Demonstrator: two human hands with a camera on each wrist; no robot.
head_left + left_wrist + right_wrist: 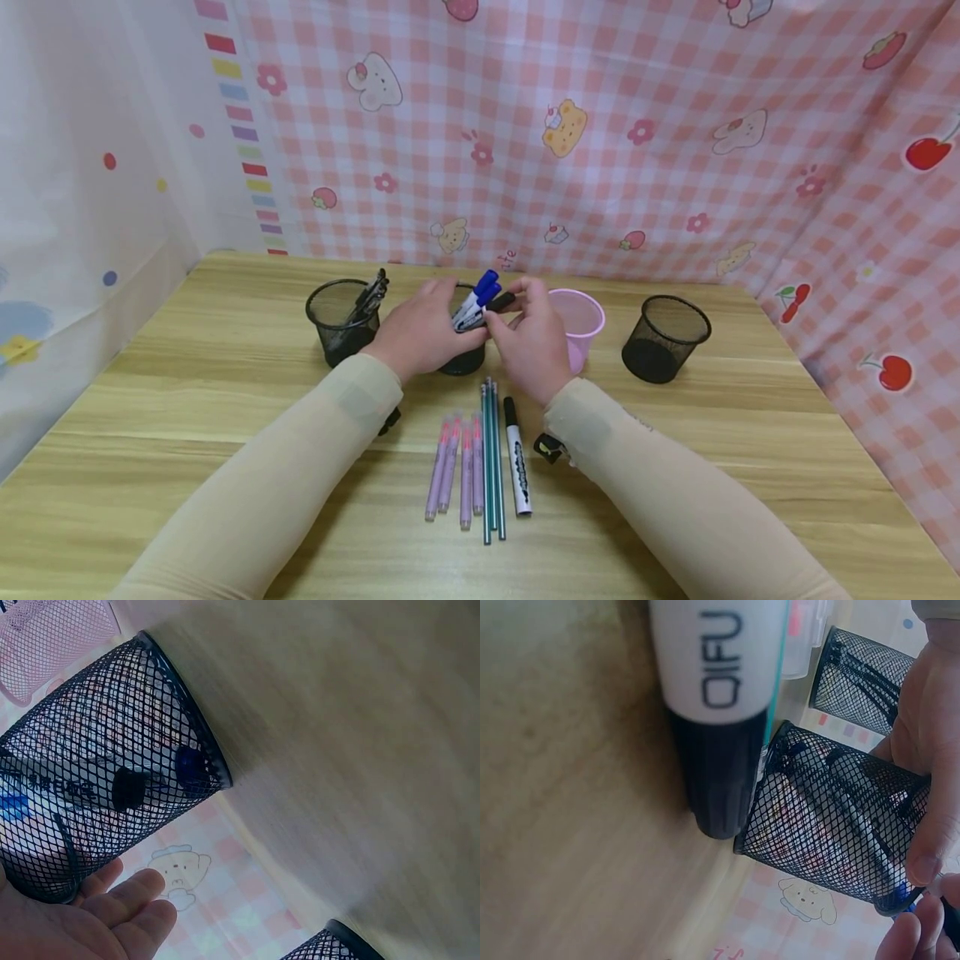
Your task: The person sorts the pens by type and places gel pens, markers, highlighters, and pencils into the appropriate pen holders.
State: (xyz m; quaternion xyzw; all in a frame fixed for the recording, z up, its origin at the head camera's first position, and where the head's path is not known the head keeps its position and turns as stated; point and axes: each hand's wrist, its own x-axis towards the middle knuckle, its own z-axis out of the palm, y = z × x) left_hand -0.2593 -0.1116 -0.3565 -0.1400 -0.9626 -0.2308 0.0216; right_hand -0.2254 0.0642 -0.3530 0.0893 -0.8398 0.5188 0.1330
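Note:
My left hand [420,329] grips the middle black mesh pen cup [463,363] near its rim; in the left wrist view its fingers [135,904] reach past the rim. Blue-capped whiteboard markers [483,293] stand in that cup, leaning to the right. Over the same rim, my right hand [534,346] pinches a black-capped marker [501,302] between thumb and fingers. Its lower part is hidden by the left hand and the cup. In the right wrist view the left thumb [930,844] lies along the mesh [832,817], close to the right fingers [911,937].
A black mesh cup with black pens [367,300] stands left. To the right are a pink cup [577,321] and another black mesh cup [666,337]. Nearer on the table [187,467] lie pink highlighters [453,471], green pencils [492,467] and one black-capped marker [518,458].

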